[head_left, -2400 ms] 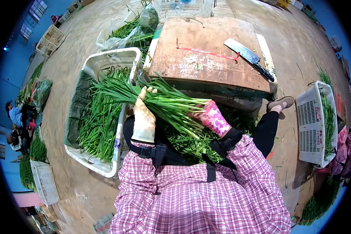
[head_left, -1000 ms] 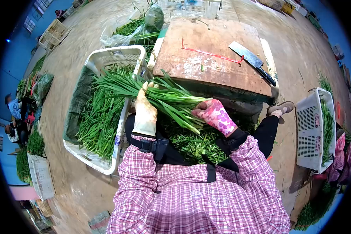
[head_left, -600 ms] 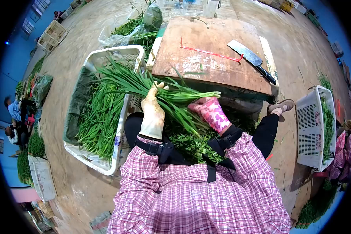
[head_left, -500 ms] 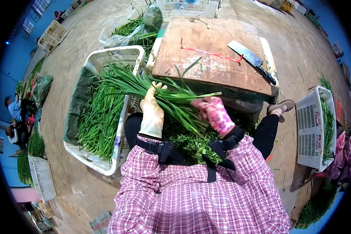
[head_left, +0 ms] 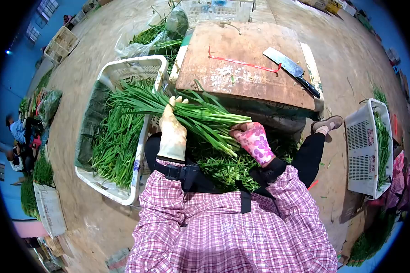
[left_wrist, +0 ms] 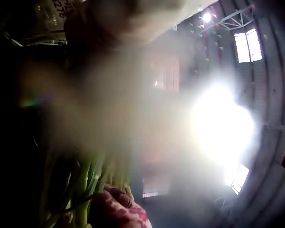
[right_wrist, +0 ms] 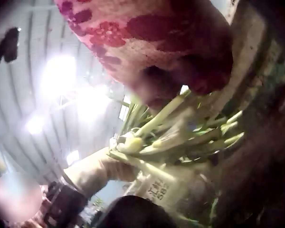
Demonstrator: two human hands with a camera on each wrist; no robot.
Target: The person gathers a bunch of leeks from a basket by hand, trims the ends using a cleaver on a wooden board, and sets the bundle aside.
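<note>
The left hand (head_left: pixel 172 129), in a cream glove stained at the fingers, grips a bunch of long green stalks (head_left: pixel 200 116) around the middle, its fingers curled about it. The right hand (head_left: pixel 253 142), in a pink flowered glove, pinches some of the pale stem ends between bent fingers, and the right wrist view shows several other cut ends sticking out just beside that grasp. The bunch is held in the air just in front of the near edge of the bench (head_left: pixel 259 38), toward its near left corner, with the leafy tips reaching over the rim of a white crate (head_left: pixel 128 200). That crate stands by the bench's left edge and holds more loose greens (head_left: pixel 118 145). Below the hands, in front of the bench, lies a heap of short green trimmings (head_left: pixel 225 170). On the bench a cleaver (head_left: pixel 289 68) lies aslant by the right edge, its black handle toward the near right corner; a red strip (head_left: pixel 246 61) lies just beside the blade. A plastic bag (head_left: pixel 175 22) with greens sits past the far left corner. The left wrist view is mostly blurred by glare.
</note>
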